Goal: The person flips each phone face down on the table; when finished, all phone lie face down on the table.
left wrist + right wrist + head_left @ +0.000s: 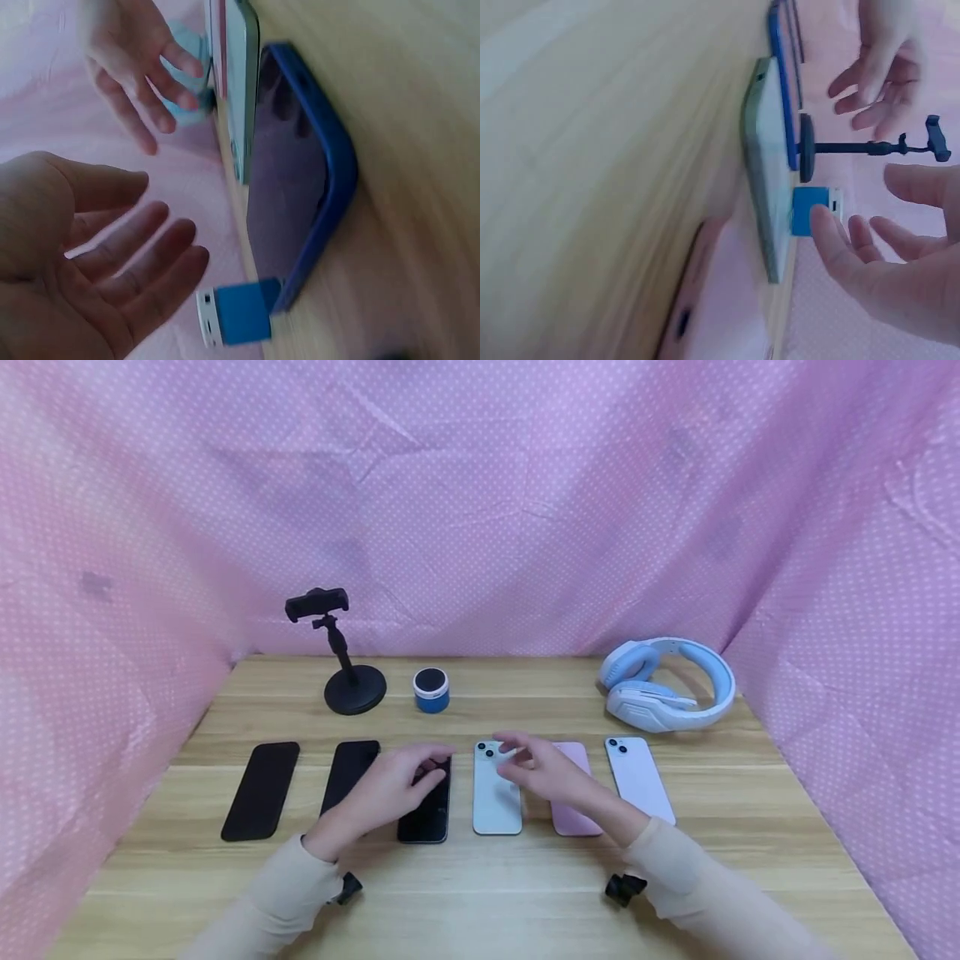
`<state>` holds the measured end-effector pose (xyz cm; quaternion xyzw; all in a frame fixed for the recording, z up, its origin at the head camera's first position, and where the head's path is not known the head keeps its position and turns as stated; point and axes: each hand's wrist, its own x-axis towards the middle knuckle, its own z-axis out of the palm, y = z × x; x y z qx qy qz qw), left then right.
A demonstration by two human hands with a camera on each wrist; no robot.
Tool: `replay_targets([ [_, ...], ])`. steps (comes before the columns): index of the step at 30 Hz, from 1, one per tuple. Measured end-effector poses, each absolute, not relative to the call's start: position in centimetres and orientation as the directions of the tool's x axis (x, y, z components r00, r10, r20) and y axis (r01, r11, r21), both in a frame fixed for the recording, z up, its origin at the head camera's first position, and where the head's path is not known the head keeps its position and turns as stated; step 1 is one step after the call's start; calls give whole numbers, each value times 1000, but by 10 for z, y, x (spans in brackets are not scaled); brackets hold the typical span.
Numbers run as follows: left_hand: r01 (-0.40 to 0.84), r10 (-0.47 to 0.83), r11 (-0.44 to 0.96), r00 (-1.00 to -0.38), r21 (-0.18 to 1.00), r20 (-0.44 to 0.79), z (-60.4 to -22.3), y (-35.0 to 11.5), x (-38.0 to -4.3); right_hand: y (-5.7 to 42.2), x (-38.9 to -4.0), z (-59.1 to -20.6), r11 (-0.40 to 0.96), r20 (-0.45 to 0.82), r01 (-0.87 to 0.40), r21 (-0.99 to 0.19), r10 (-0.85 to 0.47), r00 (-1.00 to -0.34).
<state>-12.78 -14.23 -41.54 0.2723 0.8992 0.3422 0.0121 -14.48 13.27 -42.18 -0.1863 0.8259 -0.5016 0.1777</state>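
Sleeves [273,893] nearest. Left hand [390,783] above rightmost black phone [425,822], right hand [549,772] near green phone [495,810]; both relaxed, empty. Phones' long axes run away from person, green's camera end far.

Right hand [900,289] and left hand [891,64], both up in the air over the table [615,187].
Their fingers bend loosely. Below, the green phone [772,172] lies between the pink phone [727,307] and the blue phone [784,82]; over past them I can see a black stand [847,148] near a small blue speaker [810,211], with pink cloth [855,322] hanging behind.
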Motion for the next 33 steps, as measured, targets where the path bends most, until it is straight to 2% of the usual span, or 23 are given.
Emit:
replay_targets([
  [5, 420, 424, 721, -897, 552, 129, -418, -159, -134, 113, -145, -418, 292, -103, -46, -955, -476, -873],
  [10, 353, 407, 714, -912, 605, 51, -426, -169, -135, 91, -146, -426, 172, -127, 48, -984, -488, -864],
  [14, 305, 417, 671, -909, 676, -4, -435, -171, -134, 75, -146, -433, 162, -163, 94, -982, -492, -855],
  [19, 262, 422, 655, -905, 709, -56, -445, -176, -129, 58, -142, -438, 174, -235, 171, -970, -486, -842],
  [27, 150, 432, 622, -884, 769, -177, -452, -179, -123, 41, -130, -448, 54, -296, 310, -949, -488, -821],
  [33, 165, 466, 620, -864, 767, -190, -450, -179, -123, 39, -127, -450, 12, -297, 331, -944, -475, -828],
])
